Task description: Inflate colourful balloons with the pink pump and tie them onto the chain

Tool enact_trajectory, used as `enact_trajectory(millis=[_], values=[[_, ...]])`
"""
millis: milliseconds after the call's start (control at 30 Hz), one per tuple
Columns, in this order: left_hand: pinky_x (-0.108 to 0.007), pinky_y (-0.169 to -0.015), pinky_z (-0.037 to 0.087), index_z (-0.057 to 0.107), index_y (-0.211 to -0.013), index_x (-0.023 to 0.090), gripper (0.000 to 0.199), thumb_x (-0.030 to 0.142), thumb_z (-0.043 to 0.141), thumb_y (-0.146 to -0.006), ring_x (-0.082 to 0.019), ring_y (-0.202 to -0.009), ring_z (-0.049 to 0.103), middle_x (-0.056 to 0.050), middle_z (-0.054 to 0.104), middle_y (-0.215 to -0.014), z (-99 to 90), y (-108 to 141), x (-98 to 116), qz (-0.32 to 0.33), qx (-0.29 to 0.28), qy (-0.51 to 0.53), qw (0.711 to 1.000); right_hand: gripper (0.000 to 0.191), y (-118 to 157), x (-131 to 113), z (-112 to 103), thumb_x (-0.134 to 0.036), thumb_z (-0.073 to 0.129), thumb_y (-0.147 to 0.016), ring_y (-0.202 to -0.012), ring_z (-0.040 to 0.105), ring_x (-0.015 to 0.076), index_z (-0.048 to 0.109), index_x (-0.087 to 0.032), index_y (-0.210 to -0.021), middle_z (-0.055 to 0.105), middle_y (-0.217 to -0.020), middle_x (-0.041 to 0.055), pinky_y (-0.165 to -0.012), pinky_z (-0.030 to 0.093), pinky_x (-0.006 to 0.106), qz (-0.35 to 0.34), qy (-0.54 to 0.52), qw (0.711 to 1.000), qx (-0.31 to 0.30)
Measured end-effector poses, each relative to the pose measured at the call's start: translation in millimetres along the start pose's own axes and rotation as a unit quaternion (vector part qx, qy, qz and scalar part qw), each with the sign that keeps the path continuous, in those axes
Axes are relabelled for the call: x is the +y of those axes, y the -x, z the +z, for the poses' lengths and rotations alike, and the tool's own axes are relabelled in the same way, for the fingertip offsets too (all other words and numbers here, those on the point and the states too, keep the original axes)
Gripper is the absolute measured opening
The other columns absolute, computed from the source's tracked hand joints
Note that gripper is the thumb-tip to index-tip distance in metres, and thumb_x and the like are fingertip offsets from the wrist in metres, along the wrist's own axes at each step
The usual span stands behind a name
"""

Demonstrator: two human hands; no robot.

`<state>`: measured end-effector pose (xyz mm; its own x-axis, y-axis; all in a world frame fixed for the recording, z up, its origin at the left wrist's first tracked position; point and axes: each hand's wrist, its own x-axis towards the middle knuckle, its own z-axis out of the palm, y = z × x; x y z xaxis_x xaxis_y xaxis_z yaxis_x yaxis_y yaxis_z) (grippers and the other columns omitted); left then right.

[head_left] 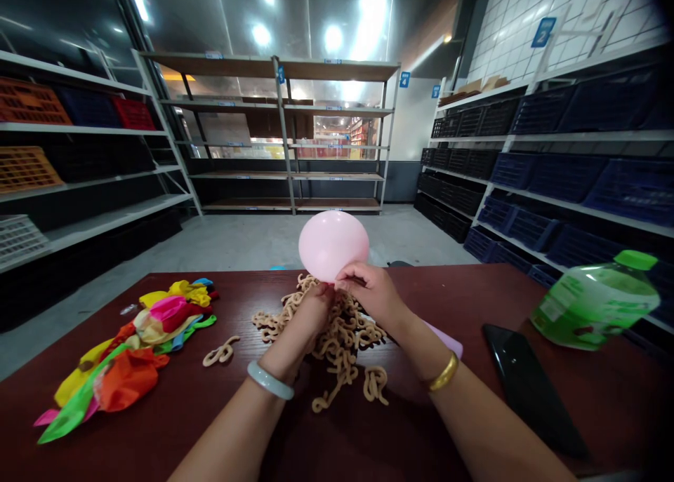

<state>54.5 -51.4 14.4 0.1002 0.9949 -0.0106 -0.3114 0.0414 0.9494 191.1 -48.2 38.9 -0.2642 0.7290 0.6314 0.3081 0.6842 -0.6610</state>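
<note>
Storeroom table (158, 426) | sign "2" (543, 31) | both hands (342, 296) pinched shut on pink balloon (333, 243) neck

We've got a round, inflated pale pink rubber balloon (333, 243) pinched at its neck, where our left hand (310, 312) and right hand (371, 290) meet. Under the hands sits a tangled heap of beige looped cords (337, 338) on the dark red wooden table (173, 419). Over at 9 o'clock lies a pile of limp, uninflated multicoloured balloons (131, 356). At 3 o'clock there's a flat black phone (531, 387), and just past it a green plastic bottle with a green cap (595, 303), tilted over. Pale jade-like bangle (270, 381) on our left wrist, gold bangle (443, 374) on the right.
</note>
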Motion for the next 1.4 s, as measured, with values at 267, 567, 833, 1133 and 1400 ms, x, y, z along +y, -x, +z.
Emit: enact_trajectory(millis=[267,567,833,1133,1400], values=[[-0.015,-0.038,0.013,0.042,-0.070,0.017,0.026,0.020,0.067,-0.075,-0.003,-0.042,0.025,0.008,0.030,-0.057,-3.9,8.7,9.4,-0.161,-0.140,0.211,0.954,0.035,0.8,-11.2,-11.1,-0.047,0.050,-0.094,-0.086,0.067,0.0194,0.073,-0.020,-0.093,0.073,-0.091,0.0070,-0.081,0.051,0.034,0.048,-0.173,0.984,-0.007],[-0.011,-0.035,0.016,0.039,-0.068,0.017,0.026,0.010,0.063,-0.077,-0.002,-0.041,0.030,0.007,0.028,-0.057,-1.8,20.6,23.0,-0.273,-0.237,0.355,0.862,0.025,4.0,14.8,14.1,-0.030,0.047,-0.090,-0.080,0.066,0.0173,0.069,-0.018,-0.097,0.072,-0.087,0.0056,-0.075,0.054,0.030,0.290,-0.279,0.911,-0.094],[-0.010,-0.033,0.016,0.042,-0.069,0.017,0.022,0.010,0.061,-0.076,-0.003,-0.041,0.027,0.005,0.030,-0.057,0.0,25.7,24.5,-0.287,-0.222,0.334,0.870,0.028,12.6,29.2,16.0,-0.031,0.044,-0.094,-0.082,0.068,0.0197,0.067,-0.018,-0.102,0.072,-0.094,0.0099,-0.075,0.058,0.036,0.311,-0.388,0.856,-0.140],[-0.013,-0.038,0.013,0.045,-0.072,0.017,0.026,0.027,0.068,-0.077,-0.003,-0.044,0.020,0.008,0.026,-0.059,-8.6,14.1,29.2,-0.121,-0.144,0.167,0.968,0.023,-0.4,17.6,8.0,-0.038,0.061,-0.085,-0.050,0.048,0.0107,0.067,-0.016,-0.084,0.058,-0.061,-0.0026,-0.049,0.039,0.024,0.250,-0.171,0.953,-0.008],[-0.021,-0.043,0.023,0.051,-0.068,0.019,0.031,0.044,0.069,-0.073,-0.009,-0.044,0.032,0.006,0.039,-0.050,-6.7,1.5,7.5,0.046,0.047,-0.031,0.997,0.012,10.8,-9.3,17.9,-0.022,0.059,-0.088,-0.081,0.058,0.0188,0.066,-0.020,-0.079,0.066,-0.086,0.0051,-0.075,0.044,0.030,-0.009,0.191,0.980,0.055]])
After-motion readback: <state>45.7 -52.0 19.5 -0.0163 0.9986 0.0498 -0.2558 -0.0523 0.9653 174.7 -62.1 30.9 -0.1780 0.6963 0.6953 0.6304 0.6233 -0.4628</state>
